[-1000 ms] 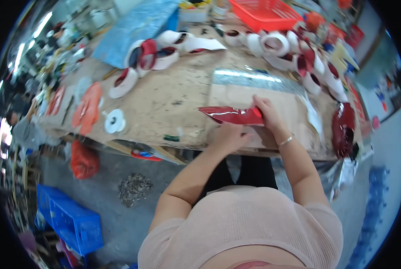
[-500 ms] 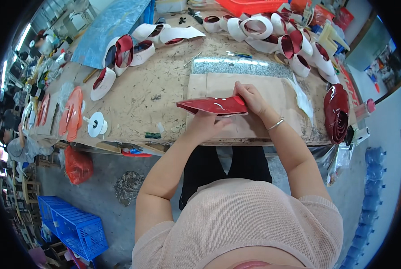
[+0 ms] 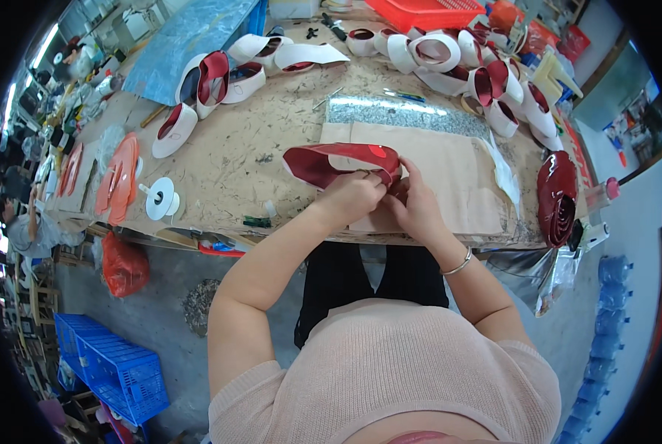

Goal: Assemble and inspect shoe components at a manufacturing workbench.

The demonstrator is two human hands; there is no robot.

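Observation:
A glossy dark red shoe upper (image 3: 310, 161) is held between both hands above a beige sheet (image 3: 457, 177) on the worktable. Its opening faces me, showing a pale patch on the lining. My left hand (image 3: 353, 197) has its fingers curled inside the opening, near the right end. At that same end, my right hand (image 3: 418, 207) pinches the edge with thumb and fingers. Some of the fingertips are hidden by the upper. Beyond the sheet lies a shiny speckled slab (image 3: 394, 111).
White shoe uppers with red linings (image 3: 174, 132) lie along the far side. A bundle of dark red uppers (image 3: 557, 194) sits at the right, a white spool (image 3: 162, 200) and orange-red pieces (image 3: 122, 177) at the left. Blue crates (image 3: 127, 377) stand on the floor. Another person (image 3: 24, 231) is far left.
The upper has been tipped so its opening now faces me. My left hand has moved from beneath it into the opening; my right hand has come down to its right end.

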